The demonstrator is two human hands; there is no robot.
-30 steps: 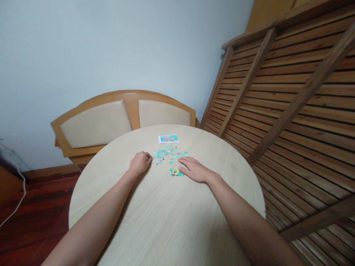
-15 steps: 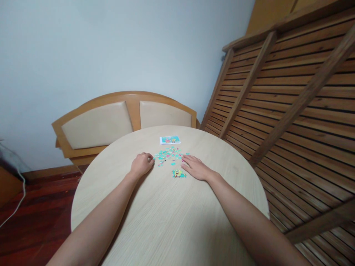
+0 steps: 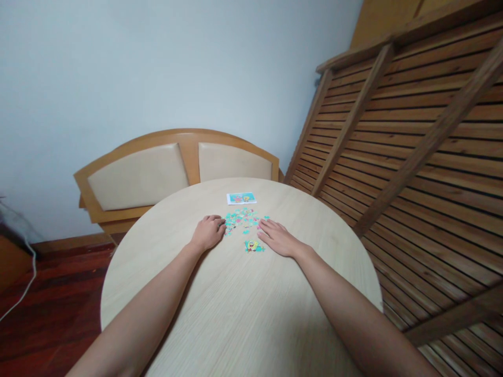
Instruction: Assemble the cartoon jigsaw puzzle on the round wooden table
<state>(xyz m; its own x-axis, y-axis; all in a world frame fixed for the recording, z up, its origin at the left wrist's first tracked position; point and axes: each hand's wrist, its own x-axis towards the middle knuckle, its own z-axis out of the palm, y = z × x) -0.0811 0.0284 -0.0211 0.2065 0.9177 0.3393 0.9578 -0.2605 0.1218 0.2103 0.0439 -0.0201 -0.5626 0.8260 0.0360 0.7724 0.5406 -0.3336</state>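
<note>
Loose jigsaw pieces [image 3: 240, 215], mostly turquoise with some pink and yellow, lie in a scattered heap on the round table. At the heap's left edge rests my left hand [image 3: 209, 232], palm down, its bent fingers spread over the outer pieces. My right hand [image 3: 278, 238] lies flat at the heap's right side, fingers stretched out with the tips by a pink piece. Between the hands and nearer to me sits a small joined section of puzzle [image 3: 253, 245] showing a yellow cartoon face. Whatever is under the left fingertips is hidden.
Behind the heap lies a picture card [image 3: 241, 198] with cartoon figures on turquoise. The pale round table [image 3: 243, 314] stands before a padded headboard [image 3: 137, 175]. A slatted wooden frame [image 3: 393, 131] leans at the right. A white cable [image 3: 33, 267] hangs at left.
My left hand has slid to the right, further into the left edge of the heap, and its fingers now cover pieces there. My right hand stays nearly still.
</note>
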